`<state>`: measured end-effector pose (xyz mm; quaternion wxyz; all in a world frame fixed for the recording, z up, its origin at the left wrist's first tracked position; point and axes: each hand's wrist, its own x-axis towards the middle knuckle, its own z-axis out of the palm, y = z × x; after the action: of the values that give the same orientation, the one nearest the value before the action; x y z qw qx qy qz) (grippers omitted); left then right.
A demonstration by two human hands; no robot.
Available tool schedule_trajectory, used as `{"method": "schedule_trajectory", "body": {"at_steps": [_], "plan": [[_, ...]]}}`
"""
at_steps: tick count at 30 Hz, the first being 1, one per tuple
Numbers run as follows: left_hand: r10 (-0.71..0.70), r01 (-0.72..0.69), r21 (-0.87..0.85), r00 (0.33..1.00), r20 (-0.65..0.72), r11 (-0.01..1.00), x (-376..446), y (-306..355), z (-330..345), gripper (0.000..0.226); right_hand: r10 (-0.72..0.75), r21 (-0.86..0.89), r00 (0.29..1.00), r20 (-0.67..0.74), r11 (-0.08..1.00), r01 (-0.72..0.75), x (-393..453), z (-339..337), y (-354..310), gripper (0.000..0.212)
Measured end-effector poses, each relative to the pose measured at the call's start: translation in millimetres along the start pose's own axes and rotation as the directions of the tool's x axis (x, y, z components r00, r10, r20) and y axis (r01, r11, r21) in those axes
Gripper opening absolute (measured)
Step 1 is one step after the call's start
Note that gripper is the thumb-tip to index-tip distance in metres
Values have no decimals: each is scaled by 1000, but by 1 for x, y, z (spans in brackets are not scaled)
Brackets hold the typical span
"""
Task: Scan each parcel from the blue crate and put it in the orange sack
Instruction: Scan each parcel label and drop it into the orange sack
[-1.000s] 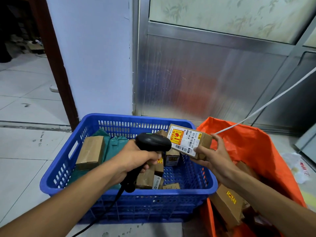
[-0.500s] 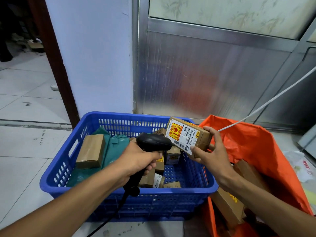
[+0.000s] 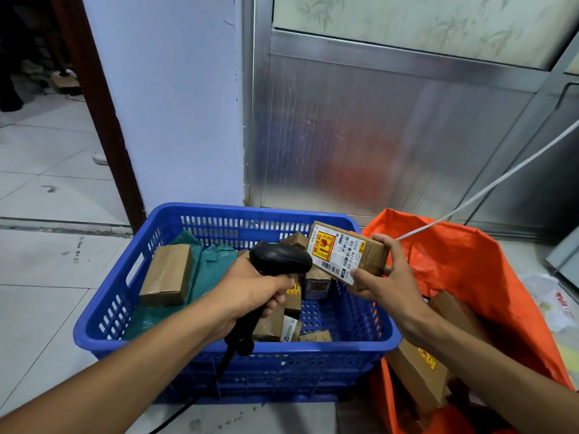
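On the tiled floor [image 3: 47, 308] in front of you the blue crate [image 3: 131, 333] stands against the foot of the wall, and the orange sack [image 3: 463, 264] sits open just beside its right side, touching it. Inside the sack lie several cardboard boxes, one with a yellow sticker [image 3: 416, 371] near the crate's right front corner. In the crate, a green poly mailer [image 3: 213, 270] fills the left part with a plain brown box [image 3: 167, 278] resting on it by the left wall, and a cluster of small cartons [image 3: 294, 321] is heaped toward the middle and front. Your left hand [image 3: 250, 292] is closed round the handle of a black barcode scanner [image 3: 280, 258], its head aimed right, its cable trailing down over the crate's front rim. Your right hand [image 3: 385, 283] holds the labelled parcel [image 3: 347, 253] above the crate's right rear corner, thumb on the near edge and fingers over the far end, tilted so the white label and red-yellow sticker face the scanner, whose nose is almost touching it. A white cord [image 3: 488, 189] runs up from the sack's mouth to the right.
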<state>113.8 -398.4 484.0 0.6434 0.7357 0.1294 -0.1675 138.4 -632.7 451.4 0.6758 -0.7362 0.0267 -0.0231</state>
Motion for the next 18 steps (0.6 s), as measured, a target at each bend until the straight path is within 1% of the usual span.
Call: {"method": "schedule_trajectory", "body": {"at_steps": [5, 12, 14, 18], "plan": [[-10, 10, 3, 1000, 4, 1000, 0, 0, -1, 3, 21, -48, 1000, -20, 999, -22, 8, -9, 3, 61], [-24, 24, 12, 1000, -4, 1000, 2, 0, -5, 7, -78, -311, 993, -90, 949, 47, 23, -50, -10, 68], [-27, 27, 12, 1000, -11, 1000, 3, 0, -4, 8, -97, -405, 989, -111, 913, 44, 26, -67, -10, 70], [-27, 27, 26, 999, -20, 999, 4, 0, -2, 9, -109, -596, 987, -122, 803, 15, 30, -100, -6, 75]]}}
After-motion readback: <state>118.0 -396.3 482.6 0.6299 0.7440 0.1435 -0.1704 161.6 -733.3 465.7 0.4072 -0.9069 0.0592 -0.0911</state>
